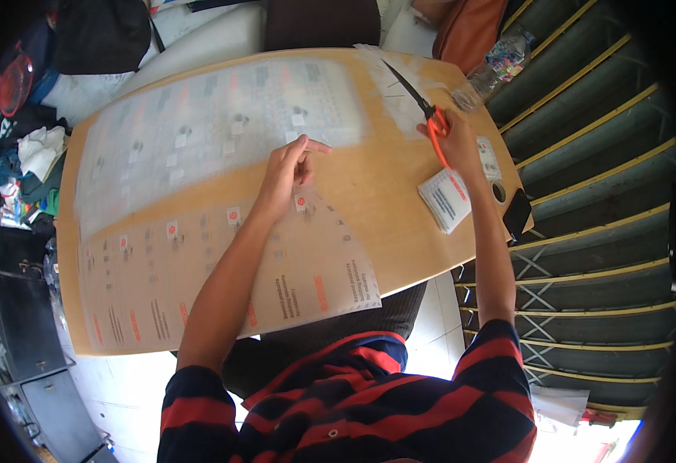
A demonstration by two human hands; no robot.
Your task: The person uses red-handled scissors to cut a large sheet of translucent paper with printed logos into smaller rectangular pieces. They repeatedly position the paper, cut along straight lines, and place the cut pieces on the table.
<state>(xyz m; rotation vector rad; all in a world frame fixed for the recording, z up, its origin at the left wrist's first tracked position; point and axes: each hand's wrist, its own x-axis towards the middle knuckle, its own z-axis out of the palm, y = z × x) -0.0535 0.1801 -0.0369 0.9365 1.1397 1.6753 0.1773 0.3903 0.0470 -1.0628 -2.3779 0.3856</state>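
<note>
The clear printed sheet (222,255) lies pinned under the left hand (288,174), fingers pressed flat, keeping it steady. The right hand (452,143) grips orange-handled scissors (423,108), blades pointing away over another sheet (214,123) beyond.

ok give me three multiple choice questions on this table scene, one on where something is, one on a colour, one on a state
1. Where is the stack of small printed cards?
A. near the table's right edge, below the right hand
B. on the far left corner of the table
C. under the left hand

2. What colour are the handles of the scissors?
A. blue
B. orange
C. green

3. What is the left hand doing?
A. gripping the scissors
B. lifted clear of the table
C. resting on the clear printed sheet with fingers bent

Answers:
1. A, the cards lie on the bare wooden table just below the right hand.
2. B, the loops at the right hand are bright orange.
3. C, the hand lies on the sheet's upper edge, and the scissors are in the right hand.
</note>
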